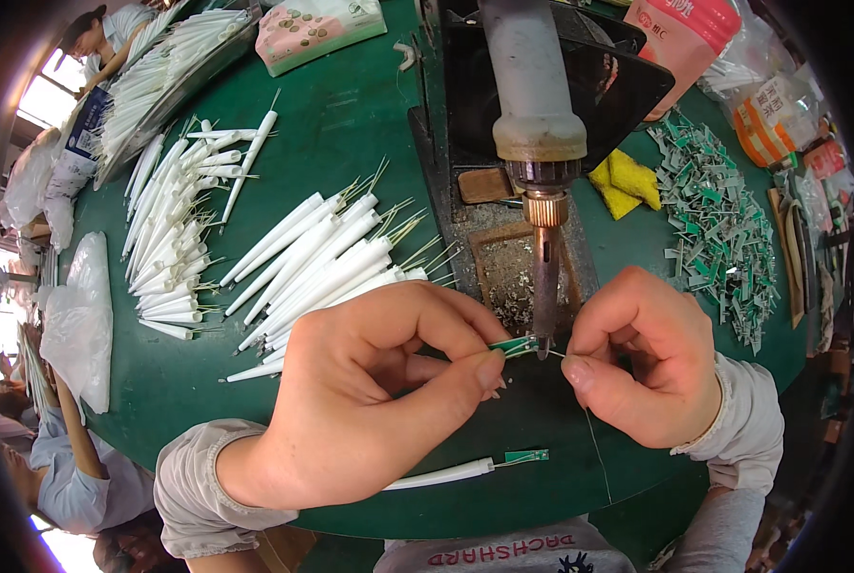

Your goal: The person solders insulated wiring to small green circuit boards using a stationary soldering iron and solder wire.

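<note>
Between thumb and fingers of my left hand is a small green circuit board, held under the soldering iron. The iron hangs point down in a stand, and its dark tip meets the board's end. My right hand pinches a thin solder wire, its end close to the tip and its loose length trailing down the table. Nearer me lies a white tapered tube whose thin wires join another green board. My left hand covers part of the held board.
Two groups of white tubes with wires lie to the left. Loose green boards are heaped at the right, near a yellow sponge. The black iron stand rises ahead. People sit at the far left.
</note>
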`<state>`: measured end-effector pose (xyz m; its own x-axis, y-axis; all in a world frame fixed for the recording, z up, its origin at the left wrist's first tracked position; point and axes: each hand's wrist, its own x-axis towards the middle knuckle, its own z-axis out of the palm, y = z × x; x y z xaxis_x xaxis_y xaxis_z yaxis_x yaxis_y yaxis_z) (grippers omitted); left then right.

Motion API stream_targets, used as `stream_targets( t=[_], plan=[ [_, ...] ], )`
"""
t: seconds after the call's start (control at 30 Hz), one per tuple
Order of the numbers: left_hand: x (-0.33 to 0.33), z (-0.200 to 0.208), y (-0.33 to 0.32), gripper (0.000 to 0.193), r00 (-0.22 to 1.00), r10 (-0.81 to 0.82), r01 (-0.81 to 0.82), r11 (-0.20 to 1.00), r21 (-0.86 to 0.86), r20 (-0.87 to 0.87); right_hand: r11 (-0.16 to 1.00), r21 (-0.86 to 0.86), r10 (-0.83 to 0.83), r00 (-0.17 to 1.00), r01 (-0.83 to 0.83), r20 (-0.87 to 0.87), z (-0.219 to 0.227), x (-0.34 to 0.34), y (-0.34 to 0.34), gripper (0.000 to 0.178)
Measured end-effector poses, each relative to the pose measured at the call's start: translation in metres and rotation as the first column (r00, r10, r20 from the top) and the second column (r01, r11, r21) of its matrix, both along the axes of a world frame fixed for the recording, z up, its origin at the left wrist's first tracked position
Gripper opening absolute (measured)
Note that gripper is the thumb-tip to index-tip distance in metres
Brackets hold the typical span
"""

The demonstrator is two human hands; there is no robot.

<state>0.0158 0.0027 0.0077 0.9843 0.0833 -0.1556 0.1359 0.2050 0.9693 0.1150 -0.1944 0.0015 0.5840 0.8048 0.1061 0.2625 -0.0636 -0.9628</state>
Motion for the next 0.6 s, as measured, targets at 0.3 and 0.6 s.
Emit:
stream_targets(
  t=[0.3,0.6],
  plan=[
    [-0.001,0.000,0.003,0.006,0.998,-0.025,0.017,0.992,-0.126,-0.065,0.987,-0.132,0.084,0.995,-0.091,-0.054,0.008,0.003,-0.002,0.013],
    [-0.006,-0.005,0.004,0.005,0.983,-0.029,0.006,0.992,-0.124,-0.182,0.992,-0.128,-0.013,0.999,0.018,0.046,0.011,0.020,-0.010,0.017]
  ],
)
